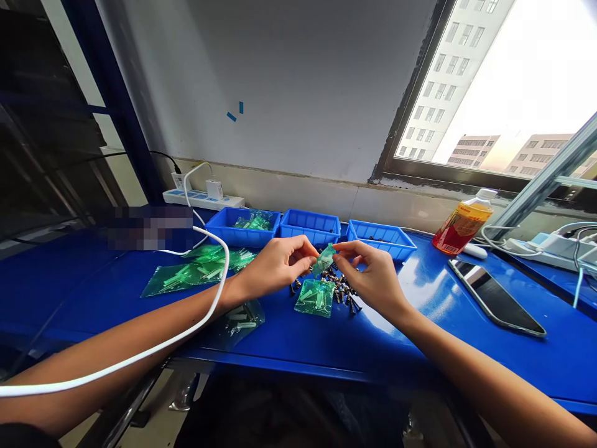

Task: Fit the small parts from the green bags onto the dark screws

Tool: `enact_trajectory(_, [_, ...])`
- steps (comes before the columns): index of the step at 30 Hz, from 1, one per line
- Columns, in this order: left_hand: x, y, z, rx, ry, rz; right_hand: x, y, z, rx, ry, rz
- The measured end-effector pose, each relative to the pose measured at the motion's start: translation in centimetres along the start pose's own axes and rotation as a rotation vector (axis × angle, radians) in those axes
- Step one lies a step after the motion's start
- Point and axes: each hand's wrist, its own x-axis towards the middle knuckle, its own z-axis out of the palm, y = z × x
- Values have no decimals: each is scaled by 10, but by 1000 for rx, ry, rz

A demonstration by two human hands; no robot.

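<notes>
Between my two hands a small green plastic bag (323,261) is held up over the blue table. My left hand (285,264) pinches its left side, thumb against fingers. On the other side my right hand (368,267) pinches the bag's upper right edge. Just below lies another green bag (314,298) with pale pieces inside. A pile of dark screws (345,289) spreads on the table beneath and beside my right hand. Several green bags (196,270) with pale strips lie left of my left hand. A clear bag (240,320) with white pieces sits beside my left forearm.
Three blue bins line the wall: a left bin (219,235) holding green bags, a middle bin (310,236), and a right bin (392,249) with some dark pieces. A white cable (205,317) crosses over my left forearm. A phone (497,298) and a drink bottle (461,224) are at right.
</notes>
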Motion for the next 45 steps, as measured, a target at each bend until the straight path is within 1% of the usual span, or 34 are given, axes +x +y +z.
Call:
enact_trajectory(5, [-2,1,1,73,13,19,0,0,0,10,0,31])
enact_trajectory(10, [-2,1,1,86,0,28,3,-1,1,93,-45,132])
enact_trajectory(14, [-2,-1,1,87,1,29,4,1,2,162,-24,183])
enact_trajectory(18, [-2,0,0,77,-4,24,3,0,2,192,-2,157])
enact_trajectory(23, [-1,0,0,62,-11,25,1,0,2,172,-17,126])
enact_trajectory(31, [-2,2,0,61,-11,29,3,1,2,246,-63,185])
enact_trajectory(37, [-1,1,0,102,-8,41,5,0,2,290,-116,250])
enact_trajectory(42, [-2,0,0,133,-1,51,5,3,3,251,-128,252])
enact_trajectory(45, [-2,1,0,172,-9,58,3,4,3,163,-112,203])
